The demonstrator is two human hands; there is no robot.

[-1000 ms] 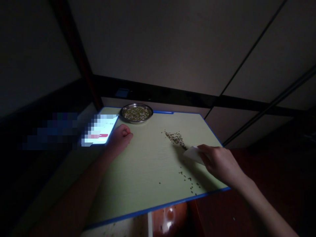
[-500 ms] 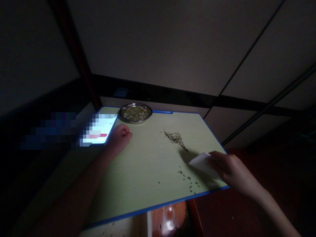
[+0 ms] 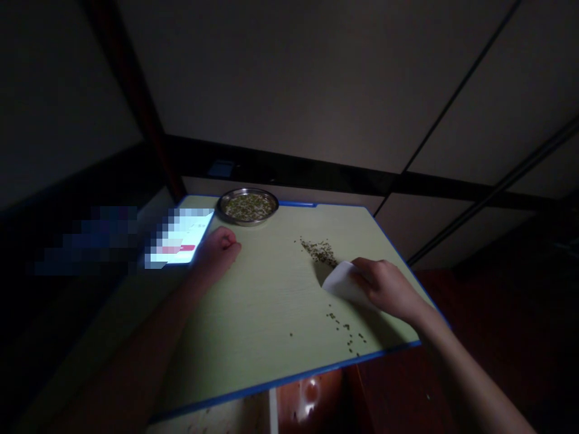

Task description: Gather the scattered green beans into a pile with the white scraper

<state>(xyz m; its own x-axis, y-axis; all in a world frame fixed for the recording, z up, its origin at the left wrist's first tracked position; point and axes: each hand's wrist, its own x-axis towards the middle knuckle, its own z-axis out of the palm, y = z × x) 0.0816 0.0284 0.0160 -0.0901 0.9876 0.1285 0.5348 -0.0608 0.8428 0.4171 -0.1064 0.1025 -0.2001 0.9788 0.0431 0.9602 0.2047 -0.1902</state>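
Note:
My right hand (image 3: pixel 384 289) grips a white card or piece of stiff paper (image 3: pixel 341 280), held tilted at the near edge of a pile of small green beans (image 3: pixel 319 250). A loose scatter of beans (image 3: pixel 346 327) lies nearer to me, below the card. On the left of the board, my left hand (image 3: pixel 221 248) rests with its fingers curled; whether anything is inside them is hidden. Just beyond it stands a round metal dish (image 3: pixel 248 207) with a layer of green beans spread over its bottom.
All this is on a pale green tabletop (image 3: pixel 257 301) with a blue rim. A lit phone or tablet screen (image 3: pixel 183 238), partly blurred out, lies beside my left hand. Cabinet panels (image 3: pixel 289 90) rise behind the far edge. Reddish floor (image 3: pixel 398 386) shows below right.
My right hand has moved left and away from me with the white card, up to the bean pile. The left hand and the dish have stayed put.

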